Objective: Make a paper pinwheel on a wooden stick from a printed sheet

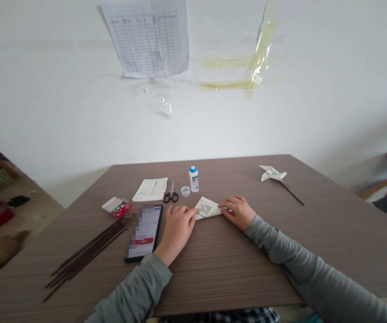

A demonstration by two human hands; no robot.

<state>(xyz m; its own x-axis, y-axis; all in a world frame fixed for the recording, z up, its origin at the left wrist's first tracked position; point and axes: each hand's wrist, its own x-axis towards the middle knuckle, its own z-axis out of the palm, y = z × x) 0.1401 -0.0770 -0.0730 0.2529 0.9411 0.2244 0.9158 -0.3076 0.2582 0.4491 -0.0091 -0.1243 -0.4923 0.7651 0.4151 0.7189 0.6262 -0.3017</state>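
Observation:
A piece of printed paper (207,207), folded into a triangle, lies on the table between my two hands. My left hand (179,223) grips its left corner with thumb and fingertips close together. At the right corner, my right hand (239,211) pinches the paper. Just beyond it stand a small white glue bottle (194,180) with a blue cap and a little clear plastic cup (185,191). Scissors (171,194) with black handles lie left of the cup, by a stack of cut printed paper (151,189). A finished paper pinwheel (272,173) on a brown stick lies far right.
A phone (146,231) lies left of my left hand. Several dark brown sticks (85,254) and an open red-and-white box (116,207) of small items are further left. The table (227,273) meets a white wall bearing a taped sheet (149,40).

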